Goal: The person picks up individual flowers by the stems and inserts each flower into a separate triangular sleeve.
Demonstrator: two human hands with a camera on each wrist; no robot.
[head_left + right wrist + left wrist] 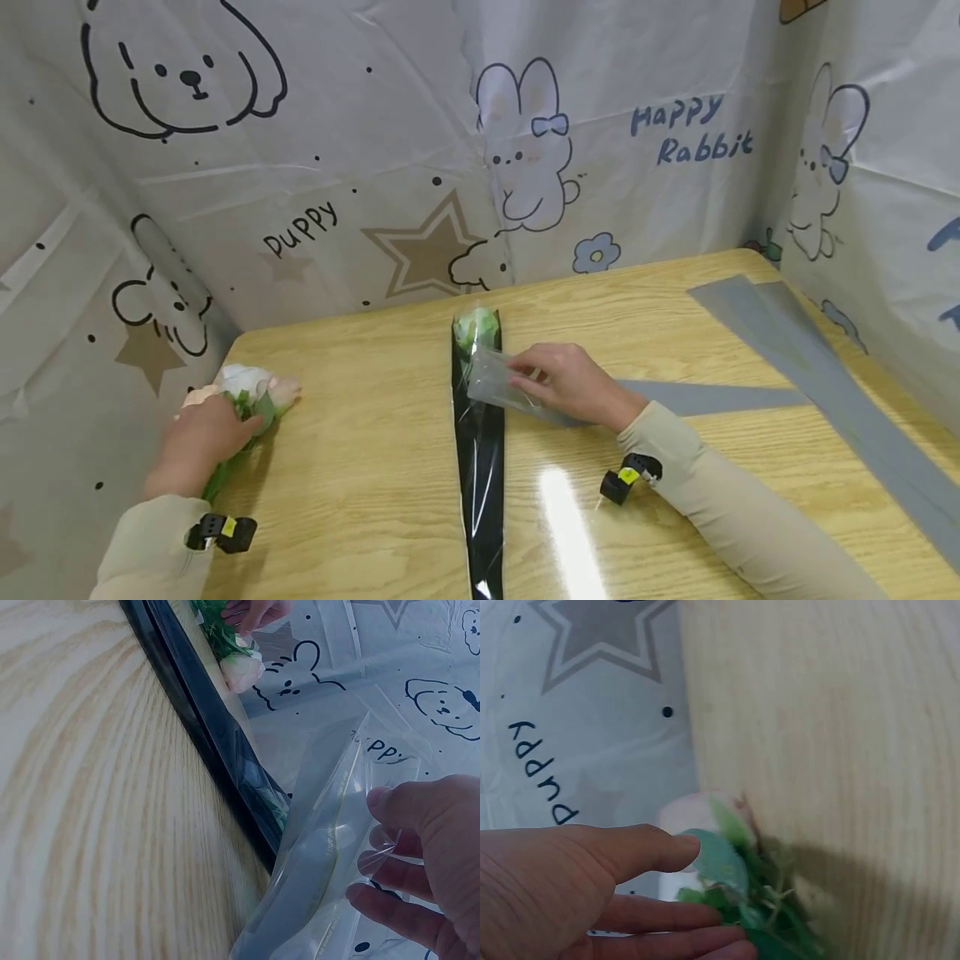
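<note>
At the table's left, my left hand (202,437) reaches over a bunch of artificial flowers (247,379) with white and pale pink heads. In the left wrist view its thumb touches a green leaf (720,859), while the fingers lie fairly straight beside the foliage. My right hand (566,383) pinches the wide end of a clear, greyish plastic flower sleeve (330,855), lifted off the table. Under that end lies a black-backed sleeve (478,467) with a greenish-white flower (476,327) at its top. The left palm's inner side is hidden.
More grey tapered sleeves (840,400) lie overlapping along the table's right side. The wooden table (360,467) ends at a printed cloth curtain (322,125) at the back and sides. Light glares off the tabletop near the front.
</note>
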